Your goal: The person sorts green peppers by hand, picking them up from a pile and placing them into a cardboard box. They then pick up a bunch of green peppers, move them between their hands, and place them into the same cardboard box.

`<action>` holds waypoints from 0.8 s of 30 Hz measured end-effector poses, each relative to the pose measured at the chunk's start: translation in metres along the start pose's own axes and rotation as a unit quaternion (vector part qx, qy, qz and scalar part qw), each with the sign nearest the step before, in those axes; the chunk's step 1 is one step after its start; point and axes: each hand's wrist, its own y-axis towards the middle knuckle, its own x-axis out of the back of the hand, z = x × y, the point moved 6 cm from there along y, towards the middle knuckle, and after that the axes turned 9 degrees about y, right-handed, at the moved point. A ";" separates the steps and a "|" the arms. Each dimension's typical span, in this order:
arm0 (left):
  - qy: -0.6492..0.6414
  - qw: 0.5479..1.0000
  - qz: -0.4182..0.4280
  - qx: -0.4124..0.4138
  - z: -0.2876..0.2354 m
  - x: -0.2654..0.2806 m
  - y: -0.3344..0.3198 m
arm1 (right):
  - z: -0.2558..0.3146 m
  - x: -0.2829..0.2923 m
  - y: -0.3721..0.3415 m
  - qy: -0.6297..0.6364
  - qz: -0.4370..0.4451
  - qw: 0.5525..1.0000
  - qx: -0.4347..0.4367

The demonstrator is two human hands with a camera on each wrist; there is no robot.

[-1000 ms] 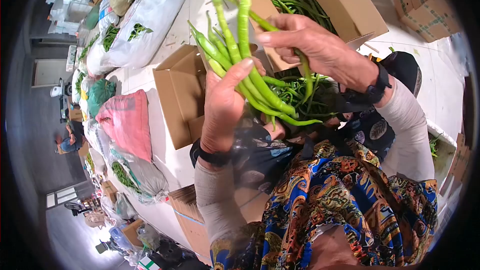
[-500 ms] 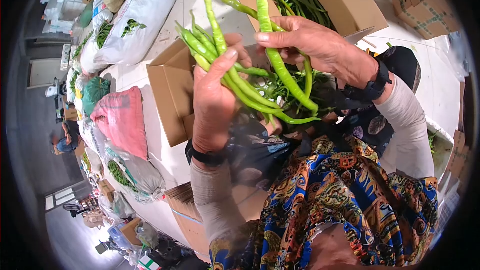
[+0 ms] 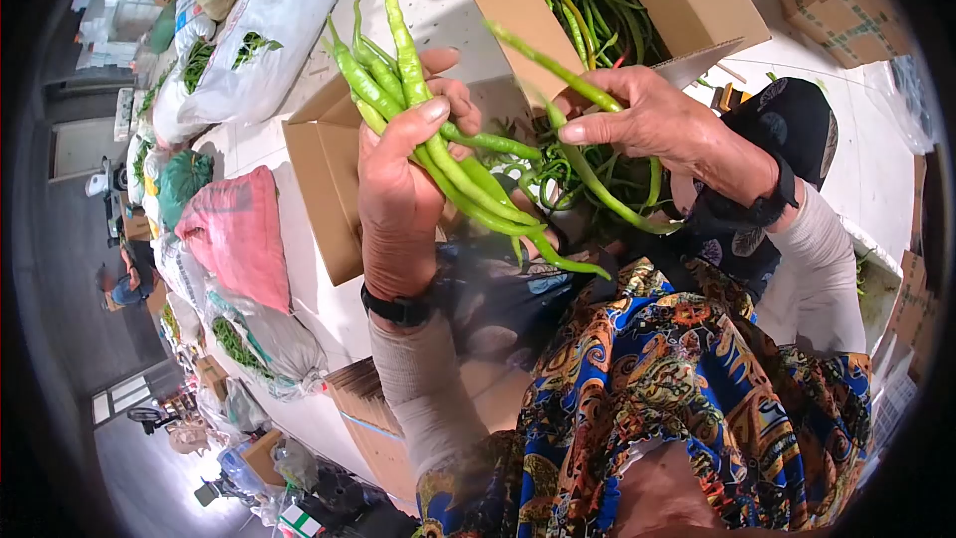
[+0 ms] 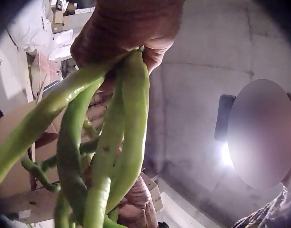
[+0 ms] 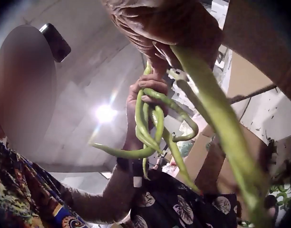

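A person's left hand (image 3: 403,164) grips long, glossy green peppers (image 3: 409,75) while the right hand (image 3: 662,118) pinches more.

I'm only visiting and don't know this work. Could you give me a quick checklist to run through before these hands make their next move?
1. Left hand has a grip on its bunch of green peppers: ok, the thumb lies across them.
2. Right hand has a grip on its own peppers: ok, held between thumb and fingers.
3. Right hand free to pick up something else: not ok, it is occupied.
4. Hands apart from each other: ok, a gap shows in the head view.
5. Upper box open on top: ok, peppers show inside.
6. Left box empty: cannot tell, its inside is partly hidden.
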 end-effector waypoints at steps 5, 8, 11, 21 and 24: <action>-0.032 0.999 0.022 0.016 0.010 -0.011 0.003 | 0.030 -0.021 -0.005 -0.047 -0.001 0.992 0.117; -0.036 0.999 0.025 0.005 0.010 -0.010 0.007 | 0.021 -0.040 0.005 -0.003 0.075 0.992 0.098; -0.013 1.000 -0.006 0.020 0.008 -0.013 0.002 | 0.018 -0.034 0.004 0.103 0.094 0.990 0.003; 0.129 0.989 -0.014 0.067 -0.002 -0.006 -0.006 | 0.030 0.010 -0.016 -0.068 -0.007 0.997 0.034; 0.140 0.990 0.001 0.035 -0.010 -0.001 -0.007 | 0.019 0.022 -0.023 -0.115 -0.024 0.992 0.048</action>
